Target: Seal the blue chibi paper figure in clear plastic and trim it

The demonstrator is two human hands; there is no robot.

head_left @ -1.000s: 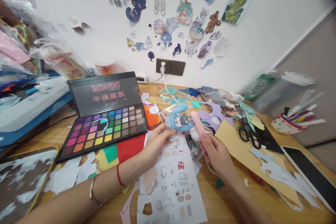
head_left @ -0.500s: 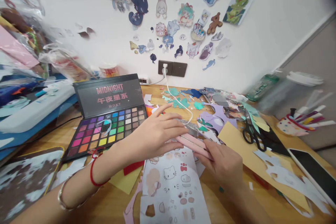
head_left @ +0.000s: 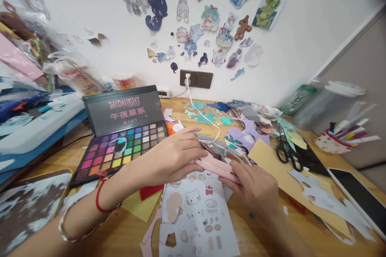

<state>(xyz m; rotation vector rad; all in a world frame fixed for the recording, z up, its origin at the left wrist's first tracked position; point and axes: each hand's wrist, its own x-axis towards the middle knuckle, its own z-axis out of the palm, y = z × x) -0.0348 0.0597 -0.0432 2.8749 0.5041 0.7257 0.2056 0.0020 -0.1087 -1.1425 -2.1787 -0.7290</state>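
A slim pink case-like object (head_left: 217, 167) is held level between both hands above a printed sheet (head_left: 196, 217) with a cat face, a red bow and small shapes. My left hand (head_left: 177, 153) reaches over from the left, its fingers closed on the object's left end. Around the right end, the fingers and thumb of my right hand (head_left: 253, 182) are wrapped. A white cable lies just behind the object.
An open eyeshadow palette (head_left: 123, 144) stands at left. Paper scraps (head_left: 206, 118) lie at the back. Black scissors (head_left: 288, 154), yellow card (head_left: 265, 158), a phone (head_left: 358, 192) and a pen holder (head_left: 331, 141) are at right. Stickers cover the wall.
The view has shifted slightly. My left hand's fingers have drawn closer together at the pink object's left end, and the object has moved slightly left with both hands.
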